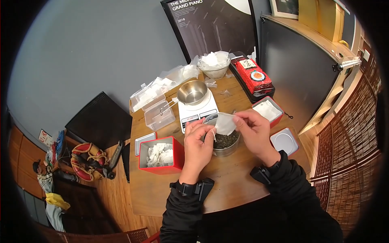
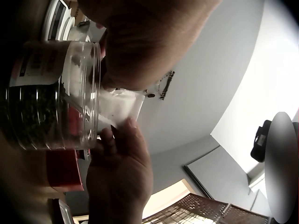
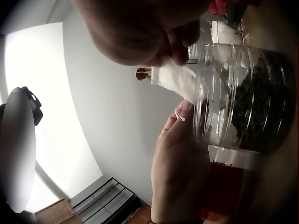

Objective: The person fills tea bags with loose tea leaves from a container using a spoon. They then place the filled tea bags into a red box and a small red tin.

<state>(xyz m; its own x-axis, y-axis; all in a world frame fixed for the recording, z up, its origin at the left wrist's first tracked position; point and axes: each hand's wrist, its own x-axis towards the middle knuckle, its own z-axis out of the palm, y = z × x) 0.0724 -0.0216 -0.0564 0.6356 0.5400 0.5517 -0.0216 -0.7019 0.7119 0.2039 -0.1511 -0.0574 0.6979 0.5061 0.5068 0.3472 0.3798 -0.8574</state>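
Above a clear jar (image 1: 225,152) of dark dried leaves (image 1: 227,139), both hands hold a small white tea bag (image 1: 225,124). My right hand (image 1: 255,130) pinches the upper right corner of the bag between thumb and fingers. The left hand (image 1: 198,145) pinches its left side, where a thin white string (image 3: 180,115) hangs by the fingers. In the left wrist view, the bag (image 2: 119,108) spans the space between the hands beside the jar mouth. The jar (image 2: 51,93) stands on the table, its leaves partly filling it.
A metal pan (image 1: 193,92) sits on a white scale (image 1: 202,109) behind the hands. Left stands a red tin (image 1: 172,164) of white bags; another red tin (image 1: 275,117) is at right, near a lid (image 1: 284,141). A glass bowl (image 1: 214,71) and red package (image 1: 251,77) are farther back.
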